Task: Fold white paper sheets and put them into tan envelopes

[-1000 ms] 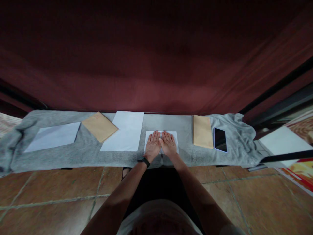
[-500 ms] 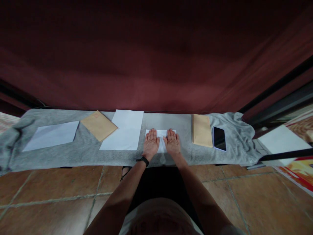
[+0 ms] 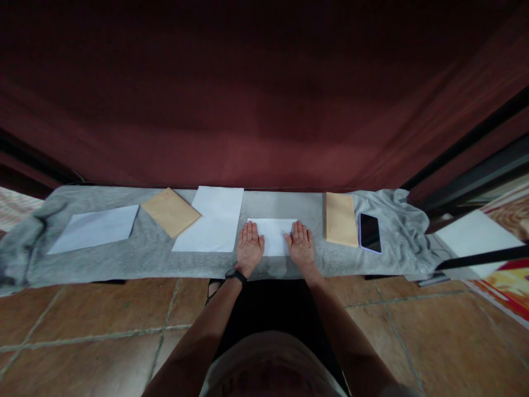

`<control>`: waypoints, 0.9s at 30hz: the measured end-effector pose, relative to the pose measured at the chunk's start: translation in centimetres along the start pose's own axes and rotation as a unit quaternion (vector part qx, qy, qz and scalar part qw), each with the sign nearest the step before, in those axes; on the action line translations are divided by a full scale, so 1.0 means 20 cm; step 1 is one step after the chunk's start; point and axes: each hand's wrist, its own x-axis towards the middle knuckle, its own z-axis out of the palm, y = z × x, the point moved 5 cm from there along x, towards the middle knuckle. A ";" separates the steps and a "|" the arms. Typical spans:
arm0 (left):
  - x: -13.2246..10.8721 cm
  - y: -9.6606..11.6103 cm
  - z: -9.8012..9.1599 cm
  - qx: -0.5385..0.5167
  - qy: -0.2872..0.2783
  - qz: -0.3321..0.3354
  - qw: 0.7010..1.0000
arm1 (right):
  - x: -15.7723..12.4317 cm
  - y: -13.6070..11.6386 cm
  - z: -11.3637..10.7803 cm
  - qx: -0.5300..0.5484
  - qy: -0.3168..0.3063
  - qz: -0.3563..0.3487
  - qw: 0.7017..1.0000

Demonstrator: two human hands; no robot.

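A small white piece of paper (image 3: 276, 236), apparently folded, lies flat on the grey cloth in front of me. My left hand (image 3: 250, 245) rests palm down over its left edge, fingers stretched out and pointing away from me. Over the right edge lies my right hand (image 3: 301, 243), also flat and open. The middle of the paper shows between the two hands. Just left of my left hand is a larger white sheet (image 3: 219, 223), its left part covered by a brown envelope (image 3: 171, 212).
A grey cloth (image 3: 152, 264) covers the narrow bench. White sheets (image 3: 97, 226) lie at the far left. To the right are a stack of brown envelopes (image 3: 341, 219) and a phone (image 3: 370, 232). A dark red panel (image 3: 264, 138) rises behind the bench.
My hands have slid apart, the left one leftward and the right one rightward, from the middle of the paper to its side edges. More of the paper shows between them.
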 end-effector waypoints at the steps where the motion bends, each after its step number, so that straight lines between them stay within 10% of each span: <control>1: -0.01 0.00 0.00 0.004 0.001 -0.001 1.000 | -0.01 0.01 0.00 -0.002 0.002 0.001 1.000; 21: -0.21 -0.07 -0.07 0.008 0.033 -0.016 0.999 | -0.16 0.11 -0.13 -0.001 0.026 0.045 0.999; 27: -0.22 -0.05 -0.12 0.001 0.013 -0.040 0.999 | -0.20 -0.08 -0.15 0.019 -0.004 -0.009 1.000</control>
